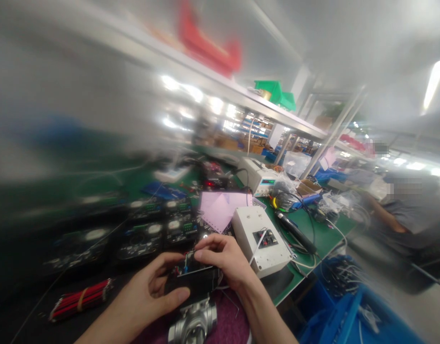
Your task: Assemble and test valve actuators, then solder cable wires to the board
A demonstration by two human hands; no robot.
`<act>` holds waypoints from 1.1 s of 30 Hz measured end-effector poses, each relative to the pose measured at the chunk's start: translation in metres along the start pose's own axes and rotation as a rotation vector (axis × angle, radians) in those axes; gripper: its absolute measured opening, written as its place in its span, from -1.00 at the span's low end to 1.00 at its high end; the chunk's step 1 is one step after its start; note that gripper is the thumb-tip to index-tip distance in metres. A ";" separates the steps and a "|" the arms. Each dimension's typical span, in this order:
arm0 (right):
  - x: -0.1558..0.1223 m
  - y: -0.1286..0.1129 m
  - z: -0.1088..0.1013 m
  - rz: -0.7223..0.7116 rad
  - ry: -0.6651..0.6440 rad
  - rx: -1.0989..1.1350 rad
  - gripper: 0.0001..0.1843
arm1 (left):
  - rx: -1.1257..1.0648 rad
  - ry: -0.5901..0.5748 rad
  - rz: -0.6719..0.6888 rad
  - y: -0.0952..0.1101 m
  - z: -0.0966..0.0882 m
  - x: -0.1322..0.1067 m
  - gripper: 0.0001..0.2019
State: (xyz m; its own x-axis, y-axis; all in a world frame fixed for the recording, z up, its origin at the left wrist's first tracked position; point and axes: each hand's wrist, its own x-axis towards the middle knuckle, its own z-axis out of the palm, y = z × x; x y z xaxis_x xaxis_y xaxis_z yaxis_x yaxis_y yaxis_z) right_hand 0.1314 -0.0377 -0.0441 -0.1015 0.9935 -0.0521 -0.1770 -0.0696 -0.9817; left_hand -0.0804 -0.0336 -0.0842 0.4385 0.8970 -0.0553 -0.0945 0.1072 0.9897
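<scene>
Black unit (194, 282) on metal valve (193, 326), held in both hands at the near edge of the worktop (315, 230).
Left hand (148, 292): fingers curled on the unit's left side, thumb pressed flat on its front. Right hand (224, 258): fingers narrow, pinched on the unit's top edge by its small wires. Just right: white box (255, 228). Left, near: red wire bundle (80, 299). Behind: pink paper (221, 208). Far right: seated co-worker (409, 212). Near right, below the worktop: blue bin (348, 310).

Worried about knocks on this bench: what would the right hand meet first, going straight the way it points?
The right hand meets the black box its fingers touch; past that, probably the black modules behind, depth unclear.
</scene>
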 end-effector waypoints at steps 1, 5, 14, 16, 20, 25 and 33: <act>0.000 0.000 0.000 0.000 0.002 -0.001 -0.59 | -0.001 -0.004 0.000 0.001 0.000 0.000 -0.29; 0.000 -0.001 0.000 0.000 0.006 -0.004 -0.58 | -0.002 -0.050 -0.022 0.004 -0.002 0.000 -0.30; 0.000 -0.001 -0.001 -0.002 0.004 -0.003 -0.59 | -0.018 -0.166 -0.059 -0.001 -0.014 0.004 -0.33; 0.000 -0.001 -0.001 -0.001 0.002 -0.004 -0.59 | -0.028 -0.169 -0.061 -0.001 -0.014 0.004 -0.35; -0.001 -0.001 0.000 -0.001 0.002 -0.002 -0.60 | -0.052 -0.095 -0.038 0.000 -0.007 0.002 -0.31; -0.001 -0.003 0.000 -0.002 0.001 0.001 -0.60 | -0.032 -0.032 -0.017 0.003 -0.003 -0.001 -0.28; -0.001 -0.004 0.000 0.010 0.000 -0.003 -0.55 | 0.003 -0.146 -0.041 0.007 -0.012 0.002 -0.33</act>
State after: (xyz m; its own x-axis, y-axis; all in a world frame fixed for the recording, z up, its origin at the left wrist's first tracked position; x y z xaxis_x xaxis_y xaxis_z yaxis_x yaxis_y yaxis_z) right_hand 0.1321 -0.0390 -0.0403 -0.1029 0.9927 -0.0622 -0.1732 -0.0794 -0.9817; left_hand -0.0915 -0.0262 -0.0792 0.5675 0.8199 -0.0758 -0.0715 0.1408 0.9875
